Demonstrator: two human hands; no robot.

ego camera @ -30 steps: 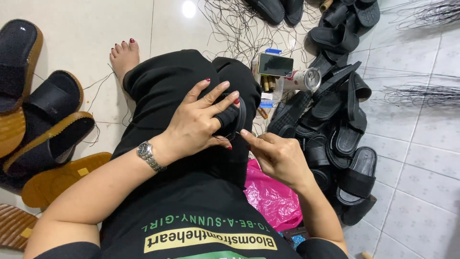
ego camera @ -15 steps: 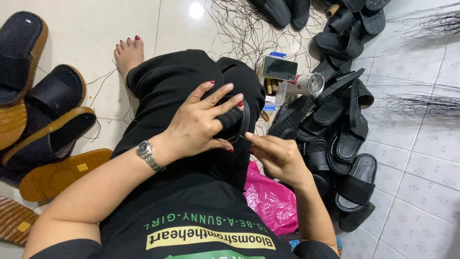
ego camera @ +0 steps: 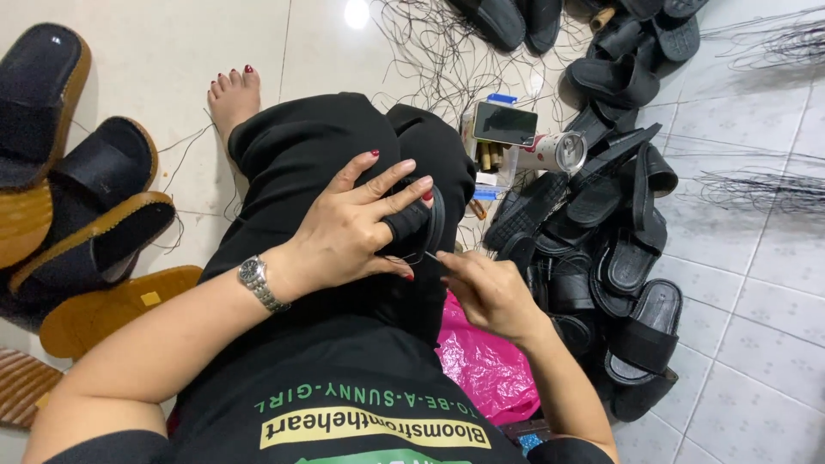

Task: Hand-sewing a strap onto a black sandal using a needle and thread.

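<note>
Black sandal: we see the black sandal (ego camera: 421, 225) held on the lap, over the black trousers, right at the middle of the view.
Left hand: our left hand (ego camera: 348, 228) lies over the sandal with fingers spread, the thumb underneath, gripping its strap and rim.
Right hand: our right hand (ego camera: 485, 292) sits just beside the sandal, fingertips pressed together in a pinch on a thin needle (ego camera: 430, 254) whose tip touches the sandal's edge.
Wrist: we note a silver wristwatch (ego camera: 256, 282) on the left wrist.
Lap: the black trousers (ego camera: 301, 150) run up toward a bare foot (ego camera: 232, 99) resting on the pale floor tiles (ego camera: 172, 43).
Under the right forearm: a pink plastic bag (ego camera: 485, 365) lies beside the lap.
Right side: we see a pile of black sandals (ego camera: 610, 258) heaped on the floor, near the right hand.
Past the knee: a phone (ego camera: 504, 123) lies on a small box, with a can (ego camera: 554, 153) on its side just beside it.
Far floor: loose black threads (ego camera: 430, 51) are scattered across the tiles.
Left side: platform sandals with tan soles (ego camera: 82, 223) sit well apart from the hands.
</note>
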